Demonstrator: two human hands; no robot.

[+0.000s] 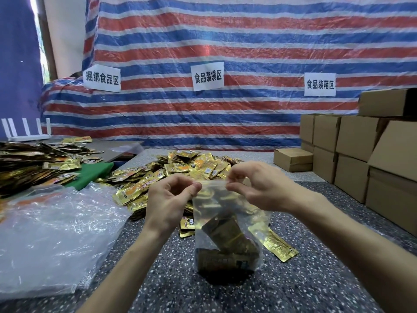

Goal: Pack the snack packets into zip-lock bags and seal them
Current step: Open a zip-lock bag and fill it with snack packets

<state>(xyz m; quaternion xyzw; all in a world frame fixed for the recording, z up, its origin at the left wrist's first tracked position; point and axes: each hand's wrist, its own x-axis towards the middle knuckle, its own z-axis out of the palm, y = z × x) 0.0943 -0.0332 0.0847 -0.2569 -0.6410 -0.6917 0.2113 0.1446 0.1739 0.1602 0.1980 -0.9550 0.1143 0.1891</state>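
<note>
A clear zip-lock bag (228,224) hangs upright over the speckled table (171,281), with several gold snack packets (222,256) dark inside its lower part. My left hand (168,199) pinches the left end of the zip strip. My right hand (255,188) pinches the strip's right end. Behind the bag lies a big heap of loose gold packets (180,172). One loose packet (281,247) lies flat just right of the bag.
A stack of clear plastic bags (54,236) lies at the left. A second heap of packets (33,163) sits on a green mat at far left. Brown cardboard boxes (361,159) stand stacked along the right. A striped tarp with paper signs hangs behind.
</note>
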